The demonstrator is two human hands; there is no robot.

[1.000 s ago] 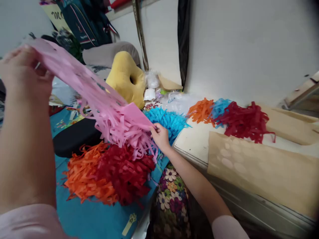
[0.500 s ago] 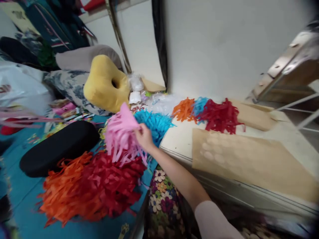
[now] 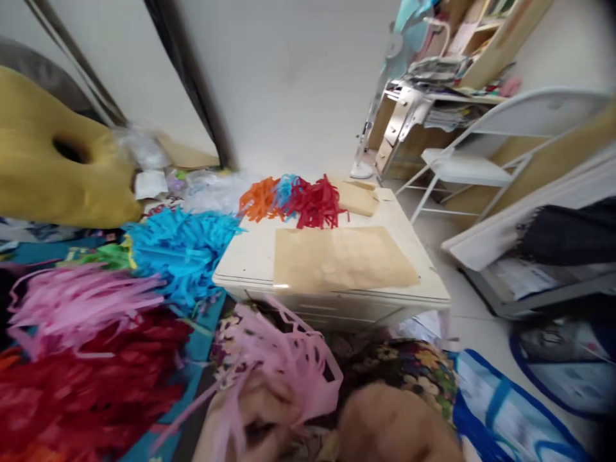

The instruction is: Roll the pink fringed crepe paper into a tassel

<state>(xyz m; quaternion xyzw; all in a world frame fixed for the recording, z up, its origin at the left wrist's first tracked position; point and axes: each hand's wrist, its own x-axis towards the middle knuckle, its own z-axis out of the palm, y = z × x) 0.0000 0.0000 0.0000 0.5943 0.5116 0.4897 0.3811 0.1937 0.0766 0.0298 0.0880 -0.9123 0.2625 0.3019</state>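
My left hand [image 3: 267, 410] is low in the middle with its fingers curled round a bunch of pink paper strips [image 3: 293, 359], which fan out above it. Beside it on the right, my right hand [image 3: 397, 423] is blurred, and its fingers cannot be made out. A pink fringed pile [image 3: 86, 301] lies at the left on a dark red one [image 3: 106, 385], with a bright blue pile [image 3: 185, 250] behind. Small orange [image 3: 260, 199], blue [image 3: 287, 187] and red [image 3: 317, 202] bunches rest on the white table [image 3: 245, 256], behind a brown paper sheet [image 3: 344, 260].
A yellow cushion [image 3: 48, 173] stands at the far left. Behind the table on the right are a white folding chair [image 3: 471, 167] and a cluttered desk. A blue and white bag [image 3: 510, 410] lies on the floor at the lower right.
The view has swung to the right. The hand that held pink fringe over the piles is gone from there; both hands are now low in front of the lap, with pink strips in the left.
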